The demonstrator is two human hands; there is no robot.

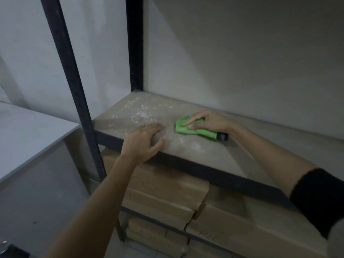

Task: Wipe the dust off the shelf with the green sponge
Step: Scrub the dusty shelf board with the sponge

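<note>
Pressing down on the green sponge (186, 126), the right hand (208, 121) has its fingers laid fairly straight across the pad, thumb tucked along the near side, so the grip is a flat press and not a tight pinch. The sponge sits mid-shelf, roughly halfway between the back edge and the front edge, with a green handle ending in a black tip (223, 136) poking out towards the right. It looks light and soft, likely to squash under the fingers, so holding it flat from above or by that stiffer handle seems the sensible choice. The left hand (144, 141) rests spread on the front edge of the shelf (204, 155), fingers straight, thumb apart, holding nothing, seemingly bracing. The shelf board is a matt, pale brown panel in a dark metal frame, and white dust (137, 114) speckles the left rear part towards the back left corner, with a fainter patch near the front edge; plenty looks unwiped. Dark uprights (134, 43) rise at the left, a plain wall stands behind, cardboard boxes (167, 192) are stacked on the level below, and a white surface (28, 127) lies off to the left.
</note>
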